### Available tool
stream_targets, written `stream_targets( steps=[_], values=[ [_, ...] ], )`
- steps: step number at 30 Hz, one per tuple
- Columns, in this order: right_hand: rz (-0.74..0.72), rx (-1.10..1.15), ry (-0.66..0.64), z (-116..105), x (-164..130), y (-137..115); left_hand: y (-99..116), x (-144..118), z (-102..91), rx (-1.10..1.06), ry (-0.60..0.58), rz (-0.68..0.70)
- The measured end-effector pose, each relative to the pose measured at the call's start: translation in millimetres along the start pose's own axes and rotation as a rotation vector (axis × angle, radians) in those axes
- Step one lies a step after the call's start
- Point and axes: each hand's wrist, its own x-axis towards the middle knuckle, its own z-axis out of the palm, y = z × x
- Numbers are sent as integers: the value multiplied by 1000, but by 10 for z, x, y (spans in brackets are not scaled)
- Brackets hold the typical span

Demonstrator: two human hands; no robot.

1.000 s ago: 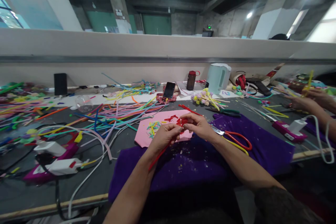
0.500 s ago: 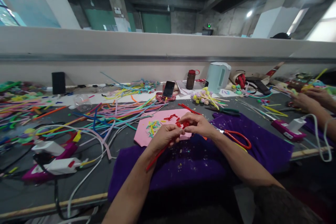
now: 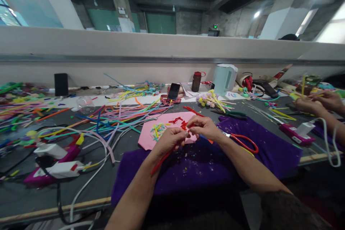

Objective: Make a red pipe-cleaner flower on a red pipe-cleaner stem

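My left hand [image 3: 174, 139] is closed on a red pipe cleaner [image 3: 159, 165], whose tail hangs down past my wrist. Thumb and fingers of my right hand [image 3: 202, 128] pinch at the red piece's upper end, close to my left fingertips. Both hands are over the near edge of a pink sheet [image 3: 147, 137]. On that sheet lie short red pieces [image 3: 176, 120] and a pile of short yellow, green and white pieces [image 3: 158, 131]. Red-handled scissors [image 3: 244, 140] rest by my right forearm, on a purple cloth [image 3: 172, 176].
Long pipe cleaners [image 3: 126, 113] spread to the left, near power strips [image 3: 51, 172] with white cables. Behind stand a phone [image 3: 174, 91], a brown bottle [image 3: 196, 82], a kettle [image 3: 224, 79] and a flower bundle [image 3: 211, 100]. Dark pliers [image 3: 234, 114] lie nearby. A co-worker's hands [image 3: 315, 104] are at right.
My right fingers have shifted slightly at the red piece, uncovering more red bits on the sheet. My left hand stays nearly still. The co-worker's hands have moved a little to the left.
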Motion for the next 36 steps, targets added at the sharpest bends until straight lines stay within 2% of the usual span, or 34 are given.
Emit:
stream_targets(
  steps=[7,11,14,17,22,28,32,36],
  values=[
    [36,-4,9,7,-9,-17,30,-17,11,-16,-4,-9],
    [34,65,11,-6,6,4,20,-2,9,-40,5,12],
    [12,102,128,-23,27,30,8,21,9,-151,50,33],
    [62,75,225,-10,30,30,12,33,19,-315,113,37],
    [188,26,121,166,-11,-38,3,46,61,-476,203,63],
    [269,268,42,369,-38,-73,-45,74,144,-607,179,134],
    [317,330,62,320,-39,-103,-27,47,131,-567,110,135],
    [259,194,123,199,-39,-133,28,0,49,-503,100,91]
  ],
)
